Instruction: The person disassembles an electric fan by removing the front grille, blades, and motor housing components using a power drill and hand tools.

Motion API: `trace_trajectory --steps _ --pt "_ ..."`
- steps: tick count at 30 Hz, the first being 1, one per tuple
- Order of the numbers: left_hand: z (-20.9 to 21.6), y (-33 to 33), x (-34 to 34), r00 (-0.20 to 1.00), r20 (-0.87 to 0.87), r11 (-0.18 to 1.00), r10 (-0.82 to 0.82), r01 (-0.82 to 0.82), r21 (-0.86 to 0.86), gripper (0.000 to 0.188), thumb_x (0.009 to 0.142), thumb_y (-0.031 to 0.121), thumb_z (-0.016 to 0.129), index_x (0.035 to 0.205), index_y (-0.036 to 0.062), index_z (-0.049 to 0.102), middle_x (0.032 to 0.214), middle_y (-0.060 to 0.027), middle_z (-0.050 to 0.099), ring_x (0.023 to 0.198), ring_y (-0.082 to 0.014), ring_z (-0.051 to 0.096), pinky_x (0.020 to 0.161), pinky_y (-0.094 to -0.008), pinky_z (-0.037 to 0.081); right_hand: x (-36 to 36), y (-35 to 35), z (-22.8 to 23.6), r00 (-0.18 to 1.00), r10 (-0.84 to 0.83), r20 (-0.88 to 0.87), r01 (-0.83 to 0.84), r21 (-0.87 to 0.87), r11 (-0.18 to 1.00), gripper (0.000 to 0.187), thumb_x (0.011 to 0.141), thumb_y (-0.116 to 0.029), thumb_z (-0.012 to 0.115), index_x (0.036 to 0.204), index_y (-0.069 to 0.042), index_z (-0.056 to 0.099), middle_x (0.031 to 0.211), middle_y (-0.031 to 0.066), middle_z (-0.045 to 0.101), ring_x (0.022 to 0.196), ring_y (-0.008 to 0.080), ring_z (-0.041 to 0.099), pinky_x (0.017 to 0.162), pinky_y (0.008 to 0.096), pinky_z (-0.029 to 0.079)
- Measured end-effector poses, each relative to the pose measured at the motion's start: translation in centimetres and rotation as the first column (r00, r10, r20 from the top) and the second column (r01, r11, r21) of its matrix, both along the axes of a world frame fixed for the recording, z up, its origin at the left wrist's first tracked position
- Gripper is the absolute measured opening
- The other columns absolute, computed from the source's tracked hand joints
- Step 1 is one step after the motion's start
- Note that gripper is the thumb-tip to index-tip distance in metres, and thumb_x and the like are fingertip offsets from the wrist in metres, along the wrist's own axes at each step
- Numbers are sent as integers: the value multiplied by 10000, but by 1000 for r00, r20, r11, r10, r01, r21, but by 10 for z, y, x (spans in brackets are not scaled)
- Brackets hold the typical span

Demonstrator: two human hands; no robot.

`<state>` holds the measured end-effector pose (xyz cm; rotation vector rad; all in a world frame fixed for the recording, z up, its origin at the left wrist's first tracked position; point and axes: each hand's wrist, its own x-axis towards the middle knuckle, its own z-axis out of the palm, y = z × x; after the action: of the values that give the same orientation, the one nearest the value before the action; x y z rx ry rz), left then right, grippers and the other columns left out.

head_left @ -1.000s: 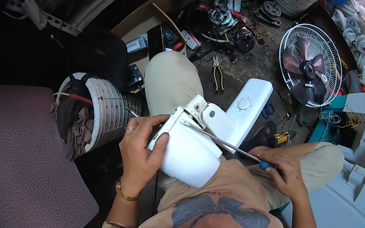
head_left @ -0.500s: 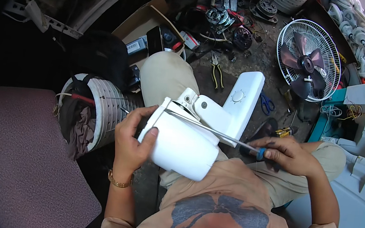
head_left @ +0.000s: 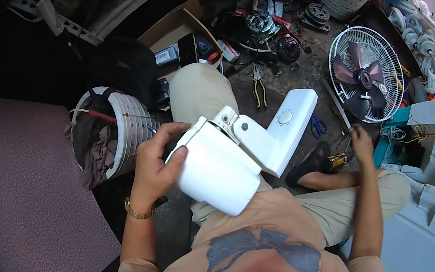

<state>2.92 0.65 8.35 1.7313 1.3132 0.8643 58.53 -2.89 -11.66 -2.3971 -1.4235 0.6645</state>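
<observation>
My left hand (head_left: 157, 161) grips the white plastic motor housing (head_left: 218, 167) of a fan at its left end, thumb on top and fingers round the far edge. The housing rests over my lap. Hinged to it is a white neck and base (head_left: 285, 129) with a round dial, pointing up and right. My right hand (head_left: 362, 145) is stretched out low over the floor beside the fan guard, fingers bent together. At its fingertips lies the long thin shaft of a screwdriver (head_left: 338, 104), angled up and left; its handle is mostly hidden.
A fan guard with dark blades (head_left: 367, 73) lies at far right. Yellow-handled pliers (head_left: 259, 89) and blue scissors (head_left: 318, 126) are on the floor. A cardboard box (head_left: 180, 22) holds small items. Left stands a perforated drum (head_left: 129, 129) with rags; motor parts (head_left: 291, 49) lie farther back.
My right hand has moved the screwdriver away from the housing, up and right toward the floor by the fan guard. My left hand keeps its hold on the housing.
</observation>
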Motion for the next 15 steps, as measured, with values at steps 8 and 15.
trace_trajectory --steps 8,15 --pt "-3 -3 -1 997 -68 1000 18 -19 -9 315 903 125 595 1170 -41 613 1042 -211 728 1003 -296 723 892 -365 537 -210 7 104 839 263 -475 -45 422 906 852 751 -301 848 1455 -97 414 1361 200 523 1197 351 547 1001 457 475" --pt "3 9 13 994 -104 999 -41 42 8 281 912 89 581 1154 -52 615 1051 -196 726 1002 -268 714 900 -352 529 -311 -49 177 712 607 -353 -496 360 790 1239 562 -483 911 1552 -86 281 1436 263 364 1243 444 482 1019 492 481"
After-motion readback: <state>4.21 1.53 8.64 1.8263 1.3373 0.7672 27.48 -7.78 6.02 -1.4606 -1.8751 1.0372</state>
